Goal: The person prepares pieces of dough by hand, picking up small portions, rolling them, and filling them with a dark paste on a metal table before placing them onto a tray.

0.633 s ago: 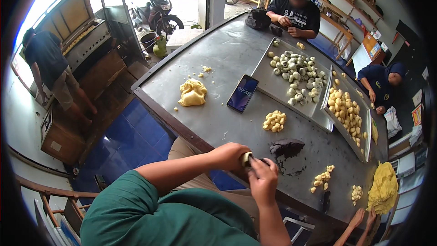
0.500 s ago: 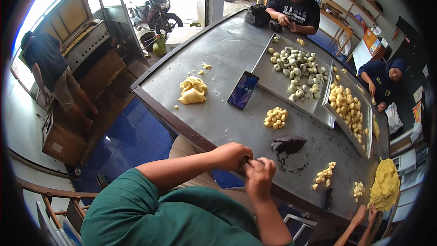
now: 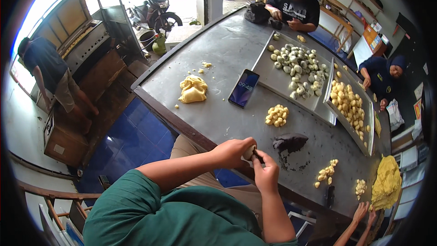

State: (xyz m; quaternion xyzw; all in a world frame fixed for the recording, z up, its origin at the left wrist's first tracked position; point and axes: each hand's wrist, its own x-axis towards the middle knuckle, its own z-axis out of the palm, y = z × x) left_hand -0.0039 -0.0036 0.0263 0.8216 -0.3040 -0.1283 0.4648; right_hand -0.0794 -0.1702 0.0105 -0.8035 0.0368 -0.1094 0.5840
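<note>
Over the table's near edge my two hands meet, fingers bent inward. My left hand (image 3: 236,151) is closed round a small pale dough piece (image 3: 249,153). Against its right side, my right hand (image 3: 267,172) pinches something dark, which looks like the black paste on the table; its shape is mostly hidden by the fingers. Just beyond my hands lies a lump of black paste (image 3: 290,143) with dark crumbs around it. Behind that sits a small heap of pale yellow dough balls (image 3: 276,115). A larger smooth yellow dough lump (image 3: 193,89) rests farther left.
On the metal table (image 3: 182,123) are a phone (image 3: 244,89), a tray of dark-streaked balls (image 3: 268,79) and a tilted tray of yellow balls (image 3: 348,130). A yellow dough mass (image 3: 386,182) lies right, beside another person's hands (image 3: 364,216). Several people work around.
My hands have turned and drawn slightly apart, so the pale dough piece and the dark stuff now show between them. The far co-worker's hands have separated.
</note>
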